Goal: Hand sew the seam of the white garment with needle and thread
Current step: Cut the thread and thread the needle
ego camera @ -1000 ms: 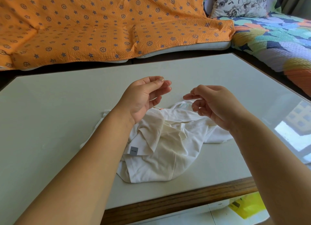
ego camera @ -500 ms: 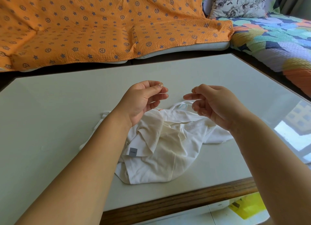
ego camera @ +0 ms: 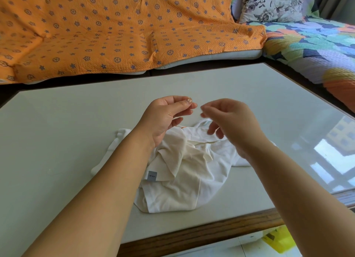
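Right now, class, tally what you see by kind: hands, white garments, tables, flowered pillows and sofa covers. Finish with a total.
Hands: 2, left hand and right hand
White garments: 1
Tables: 1
Flowered pillows: 1
Sofa covers: 2, orange cover and multicoloured cover
Total: 7

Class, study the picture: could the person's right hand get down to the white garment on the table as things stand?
Probably yes. The right hand hovers above the white garment, with nothing between them; the left hand is off to its side.
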